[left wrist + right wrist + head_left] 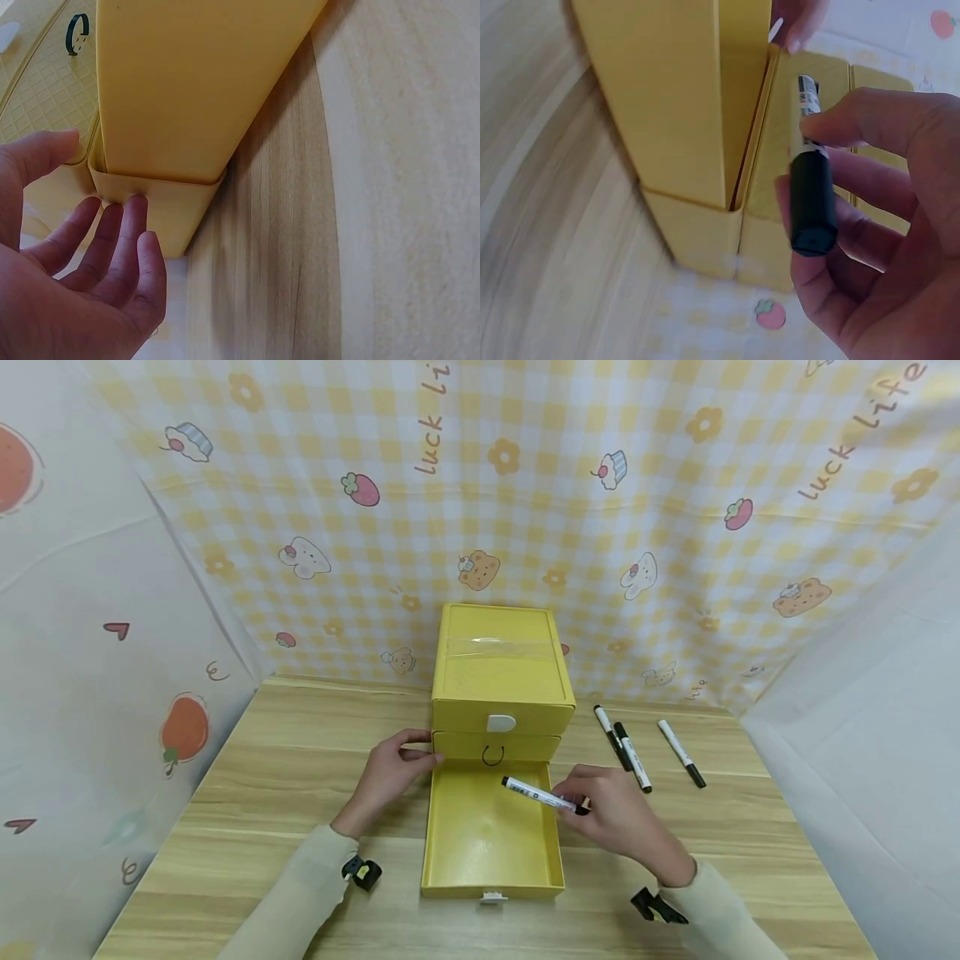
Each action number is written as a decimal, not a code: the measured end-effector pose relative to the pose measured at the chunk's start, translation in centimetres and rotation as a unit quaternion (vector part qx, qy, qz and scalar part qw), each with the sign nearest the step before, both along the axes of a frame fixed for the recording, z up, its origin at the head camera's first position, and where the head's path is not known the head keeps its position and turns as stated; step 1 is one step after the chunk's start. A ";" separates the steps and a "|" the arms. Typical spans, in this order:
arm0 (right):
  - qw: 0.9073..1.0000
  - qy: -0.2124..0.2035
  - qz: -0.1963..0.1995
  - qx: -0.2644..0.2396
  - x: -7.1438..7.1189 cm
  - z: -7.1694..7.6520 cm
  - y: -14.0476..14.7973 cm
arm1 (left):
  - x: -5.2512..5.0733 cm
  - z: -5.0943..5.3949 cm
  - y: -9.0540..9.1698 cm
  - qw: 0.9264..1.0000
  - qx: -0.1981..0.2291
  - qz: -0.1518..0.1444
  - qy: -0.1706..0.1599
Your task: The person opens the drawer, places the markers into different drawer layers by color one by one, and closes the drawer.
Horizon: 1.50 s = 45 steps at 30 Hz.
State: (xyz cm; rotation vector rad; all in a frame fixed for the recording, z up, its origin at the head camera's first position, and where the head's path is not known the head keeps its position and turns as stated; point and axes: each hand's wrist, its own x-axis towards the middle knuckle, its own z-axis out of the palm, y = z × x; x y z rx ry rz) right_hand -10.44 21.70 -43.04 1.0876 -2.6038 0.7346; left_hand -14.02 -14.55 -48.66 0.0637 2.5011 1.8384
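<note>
A white marker pen with a black cap (536,794) is pinched between the thumb and fingers of my right hand (611,810), above the right side of the pulled-out bottom drawer (480,843). In the right wrist view the pen's black end (813,202) points toward the camera. My left hand (392,774) touches the left side of the yellow drawer unit (502,672). In the left wrist view its thumb rests at the front edge of the middle drawer (52,90), and its fingertips touch the side wall. No pen shows in the visible part of the bottom drawer.
Three more marker pens lie on the wooden table right of the unit: one (607,727), one touching or close beside it (636,762), and one farther right (678,747). A checked, patterned cloth (420,527) hangs behind; white cloth (885,693) borders the right side.
</note>
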 end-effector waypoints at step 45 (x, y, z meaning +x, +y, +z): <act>0.932 -0.264 0.054 0.243 -1.6 -0.9 -12.1 | 0.1 0.3 0.1 1.000 -0.002 0.004 -0.007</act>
